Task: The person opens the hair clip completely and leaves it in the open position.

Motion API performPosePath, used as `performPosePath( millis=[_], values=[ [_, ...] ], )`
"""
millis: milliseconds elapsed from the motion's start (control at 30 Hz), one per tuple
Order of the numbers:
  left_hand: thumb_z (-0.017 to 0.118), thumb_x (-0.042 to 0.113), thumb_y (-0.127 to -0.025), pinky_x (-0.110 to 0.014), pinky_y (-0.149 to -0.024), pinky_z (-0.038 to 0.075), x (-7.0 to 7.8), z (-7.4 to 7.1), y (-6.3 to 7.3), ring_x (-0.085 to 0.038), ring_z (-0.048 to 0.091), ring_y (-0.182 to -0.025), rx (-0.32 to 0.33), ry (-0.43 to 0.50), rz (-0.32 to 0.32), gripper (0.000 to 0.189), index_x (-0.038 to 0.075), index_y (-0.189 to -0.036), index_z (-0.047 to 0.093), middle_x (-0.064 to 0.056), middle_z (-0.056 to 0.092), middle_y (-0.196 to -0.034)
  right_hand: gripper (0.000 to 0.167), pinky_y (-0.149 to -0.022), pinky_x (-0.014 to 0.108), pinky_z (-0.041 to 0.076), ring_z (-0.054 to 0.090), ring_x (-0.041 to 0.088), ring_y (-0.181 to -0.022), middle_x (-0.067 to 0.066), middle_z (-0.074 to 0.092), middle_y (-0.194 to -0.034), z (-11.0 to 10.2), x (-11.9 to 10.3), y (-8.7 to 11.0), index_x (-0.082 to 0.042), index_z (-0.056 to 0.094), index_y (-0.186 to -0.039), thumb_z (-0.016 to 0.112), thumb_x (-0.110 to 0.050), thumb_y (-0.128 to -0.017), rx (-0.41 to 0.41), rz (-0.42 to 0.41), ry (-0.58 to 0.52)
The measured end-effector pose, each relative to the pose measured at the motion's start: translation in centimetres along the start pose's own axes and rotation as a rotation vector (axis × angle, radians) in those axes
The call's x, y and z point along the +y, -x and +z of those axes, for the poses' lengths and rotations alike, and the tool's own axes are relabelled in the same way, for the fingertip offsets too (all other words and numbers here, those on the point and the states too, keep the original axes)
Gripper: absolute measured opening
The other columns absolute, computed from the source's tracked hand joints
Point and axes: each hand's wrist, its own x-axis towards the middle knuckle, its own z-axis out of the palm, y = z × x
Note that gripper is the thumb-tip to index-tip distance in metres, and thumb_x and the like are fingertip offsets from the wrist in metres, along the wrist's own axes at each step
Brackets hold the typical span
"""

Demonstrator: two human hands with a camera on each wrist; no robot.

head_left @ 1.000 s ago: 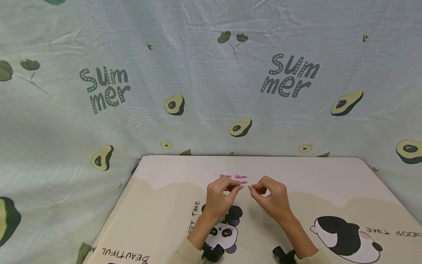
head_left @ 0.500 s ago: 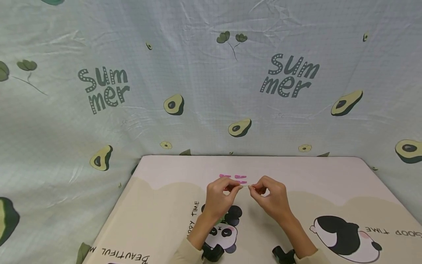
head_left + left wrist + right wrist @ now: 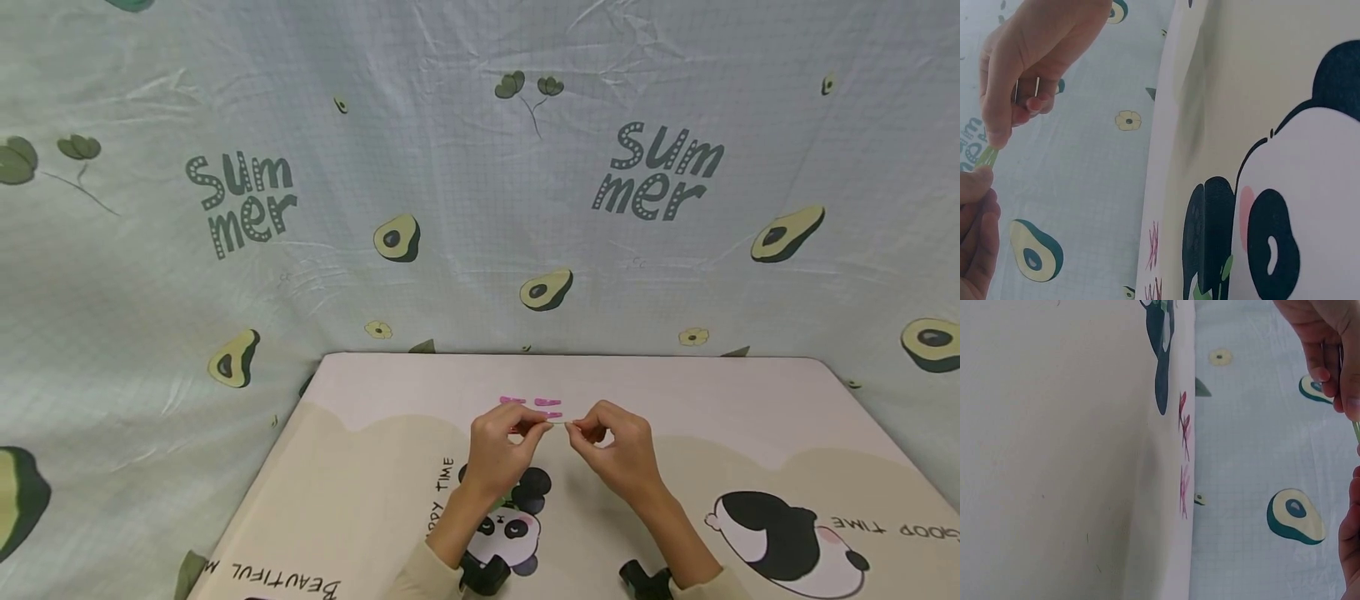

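Observation:
Both hands meet over the far middle of the table, fingertip to fingertip. Between them is a small, pale green hair clip (image 3: 986, 157), narrow and slotted in the left wrist view. The left hand (image 3: 498, 450) pinches one end of it with thumb and forefinger. At the other end, the right hand (image 3: 618, 450) pinches it the same way, its other fingers curled in. The fingertips cover both ends. Just beyond lie pink hair clips (image 3: 548, 402) on the table, blurred in the wrist views. A red bit (image 3: 513, 432) shows through the left hand's finger gap.
The pale table cover (image 3: 360, 500) bears a printed panda (image 3: 506, 542) and a printed dog (image 3: 787, 542). Behind the table's far edge hangs a curtain (image 3: 465, 167) with avocado prints. Black wrist cameras (image 3: 486, 577) sit under the forearms.

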Motion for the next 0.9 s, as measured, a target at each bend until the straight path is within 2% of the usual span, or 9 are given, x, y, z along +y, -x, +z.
performPosePath(
  millis=[233, 467, 900],
  values=[
    [0.086, 0.006, -0.082, -0.014, -0.068, 0.056, -0.13, 0.15, 0.05, -0.011, 0.070, -0.067, 0.012, -0.003, 0.022, 0.011, 0.006, -0.089, 0.077, -0.005, 0.076, -0.081, 0.030, -0.058, 0.013, 0.050, 0.055, 0.005, -0.059, -0.004, 0.065, -0.069, 0.00, -0.02, 0.03, -0.011, 0.065, -0.073, 0.085, 0.011, -0.068, -0.002, 0.005, 0.000],
    [0.085, 0.008, -0.083, -0.013, -0.069, 0.056, -0.11, 0.15, 0.09, -0.012, 0.070, -0.068, 0.006, -0.001, 0.004, 0.011, 0.006, -0.089, 0.077, -0.005, 0.075, -0.081, 0.030, -0.058, 0.013, 0.049, 0.054, 0.004, -0.060, -0.004, 0.065, -0.069, 0.03, -0.01, 0.05, -0.011, 0.064, -0.073, 0.085, 0.010, -0.068, -0.010, 0.015, 0.008],
    [0.085, 0.007, -0.082, -0.014, -0.068, 0.055, -0.42, 0.38, 0.03, -0.011, 0.067, -0.067, 0.023, -0.035, 0.045, 0.010, 0.006, -0.088, 0.077, -0.004, 0.074, -0.079, 0.032, -0.058, 0.012, 0.048, 0.053, 0.003, -0.060, -0.005, 0.063, -0.069, 0.08, 0.28, 0.02, -0.012, 0.063, -0.073, 0.085, 0.011, -0.068, -0.026, 0.008, 0.008]
  ],
)
